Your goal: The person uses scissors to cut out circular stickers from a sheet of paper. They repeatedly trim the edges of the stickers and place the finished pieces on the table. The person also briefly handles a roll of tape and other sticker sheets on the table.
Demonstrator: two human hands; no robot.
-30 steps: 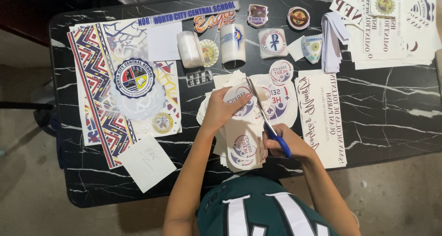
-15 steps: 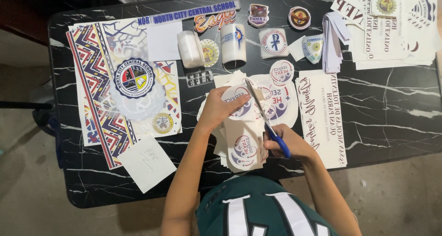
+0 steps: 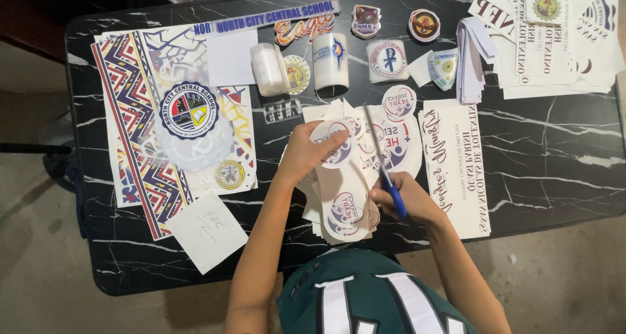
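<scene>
Left hand (image 3: 306, 155) pinches the sticker sheet (image 3: 339, 177) (printed circles); right grip (image 3: 401, 200) holds blue-handled scissors (image 3: 385, 171) just beside it.

A stack of white printed sheets (image 3: 339, 197) lies at the near middle of the black marble-patterned table (image 3: 554, 158), each sheet bearing round red, blue and white emblems. The left hand (image 3: 303, 155) pinches the top sheet at its far end, lifting one round emblem (image 3: 332, 145) clear of the pile. The scissors (image 3: 385, 168) have blue handles and slim silver blades pointing away from the person, blades parted slightly over the sheet's right edge. The right hand (image 3: 407, 200) grips the handles, just beside the stack.
</scene>
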